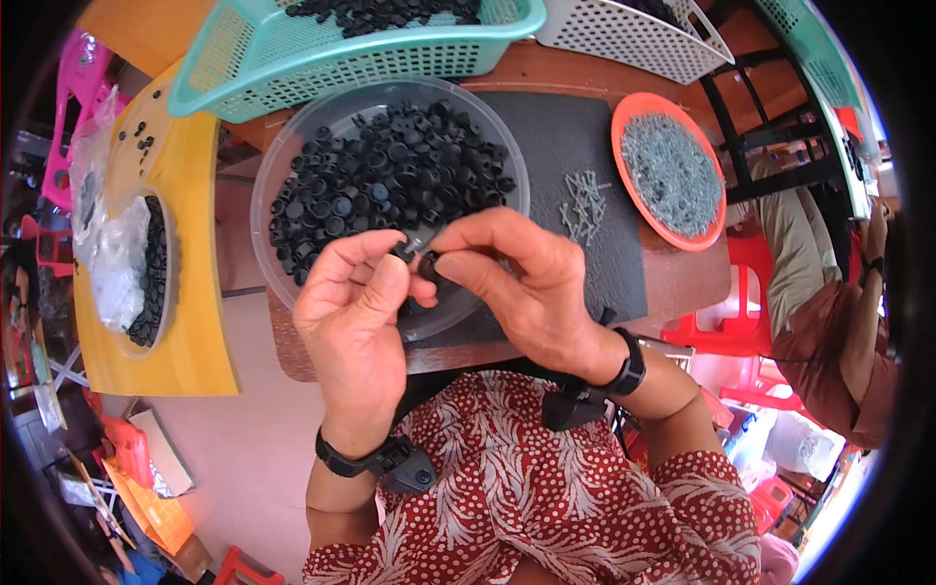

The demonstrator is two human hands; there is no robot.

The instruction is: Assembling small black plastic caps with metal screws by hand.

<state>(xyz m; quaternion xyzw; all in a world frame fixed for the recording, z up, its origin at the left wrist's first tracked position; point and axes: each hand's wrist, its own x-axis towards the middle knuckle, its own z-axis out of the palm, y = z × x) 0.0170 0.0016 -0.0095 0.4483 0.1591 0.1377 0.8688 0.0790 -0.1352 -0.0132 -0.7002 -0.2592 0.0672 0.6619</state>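
My left hand [356, 307] pinches a small black plastic part [402, 252] between thumb and fingers. Close beside it, my right hand [526, 283] is closed on another small black piece [429, 265], partly hidden by the fingertips. A thin, shiny screw-like bit [413, 240] shows between the two hands; which hand holds it I cannot tell. Both hands are above the near part of a clear round tub [261, 210] full of black plastic caps [390, 175]. Loose screws [585, 207] lie on a black mat [561, 127], right of the tub.
An orange plate [618, 132] heaped with screws [673, 175] stands at the right. Behind the tub are a teal basket [370, 60] and a white basket [624, 44]. A yellow table [210, 331] is at left; another person [829, 322] sits at right near red stools [726, 336].
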